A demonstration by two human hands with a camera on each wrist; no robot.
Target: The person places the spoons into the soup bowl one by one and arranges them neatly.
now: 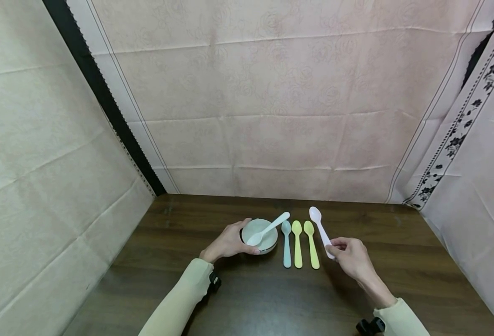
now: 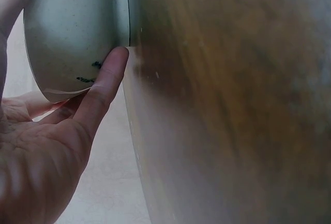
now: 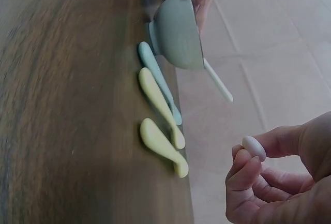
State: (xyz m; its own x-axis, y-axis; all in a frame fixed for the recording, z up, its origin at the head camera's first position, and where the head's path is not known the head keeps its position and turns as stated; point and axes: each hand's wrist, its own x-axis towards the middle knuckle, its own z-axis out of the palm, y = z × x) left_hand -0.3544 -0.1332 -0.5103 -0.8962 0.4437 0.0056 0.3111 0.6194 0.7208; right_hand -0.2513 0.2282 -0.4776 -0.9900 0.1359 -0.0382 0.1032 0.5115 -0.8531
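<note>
My left hand (image 1: 231, 240) grips a pale bowl (image 1: 255, 227) by its side, thumb and fingers spread around the wall. In the left wrist view the bowl (image 2: 72, 22) shows small dark marks near its rim. A whitish spoon (image 1: 273, 225) leans in the bowl, its handle sticking out over the rim to the right. My right hand (image 1: 351, 255) pinches the handle end of a pale lilac spoon (image 1: 319, 223), whose head points away from me. Between the hands lie a light blue spoon (image 1: 287, 247) and two yellow-green spoons (image 1: 298, 247), side by side.
Everything is on a dark brown wooden table (image 1: 263, 298). Pale cloth (image 1: 272, 140) hangs behind the table's far edge, with more cloth at the left and right sides. A black device sits on each wrist.
</note>
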